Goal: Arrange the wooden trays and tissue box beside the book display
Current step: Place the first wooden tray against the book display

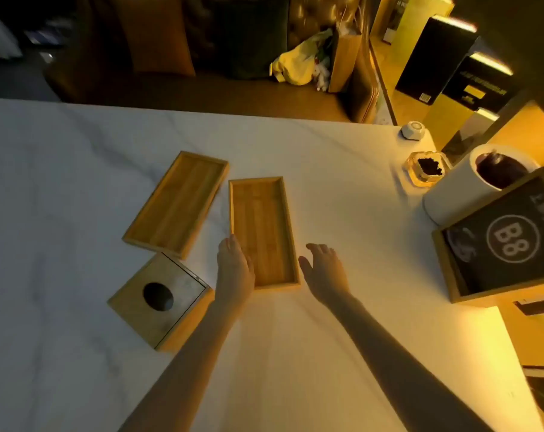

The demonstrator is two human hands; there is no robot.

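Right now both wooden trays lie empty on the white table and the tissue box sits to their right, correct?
Not quite. The head view shows the tissue box left of the nearer tray and in front of the farther tray. Both trays are empty on the white table.

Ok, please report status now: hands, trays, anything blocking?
Left hand open on near tray's left edge; right hand open, apart. Far tray, tissue box untouched. Nothing blocking.

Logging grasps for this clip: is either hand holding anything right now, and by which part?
Nothing is gripped. The left hand lies flat against the near tray at its left rim; the right hand is open, apart from it.
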